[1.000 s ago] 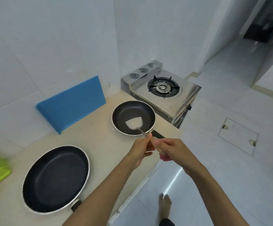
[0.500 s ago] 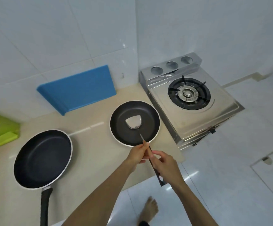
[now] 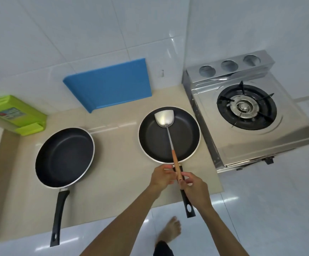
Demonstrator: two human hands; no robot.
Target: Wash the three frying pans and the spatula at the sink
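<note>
Two black frying pans with white rims sit on the beige counter (image 3: pixel 116 163): a larger left pan (image 3: pixel 65 157) and a right pan (image 3: pixel 168 133). The spatula (image 3: pixel 168 133) lies over the right pan, its metal blade at the far rim and its wooden grip pointing at me. My left hand (image 3: pixel 162 177) and my right hand (image 3: pixel 194 185) both pinch the end of the wooden grip, just past the pan's near rim. The right pan's black handle runs under my hands and sticks out over the counter edge. A third pan and the sink are out of view.
A blue cutting board (image 3: pixel 111 84) leans on the tiled wall behind the pans. A green plastic box (image 3: pixel 15 113) stands at the far left. A steel gas stove (image 3: pixel 246 115) adjoins the counter on the right. My bare foot (image 3: pixel 170 230) is on the white floor below.
My view has swung left and down over the counter. The spatula's blade has slid from the pan's middle to its far rim, and my hands now sit at the end of the wooden grip.
</note>
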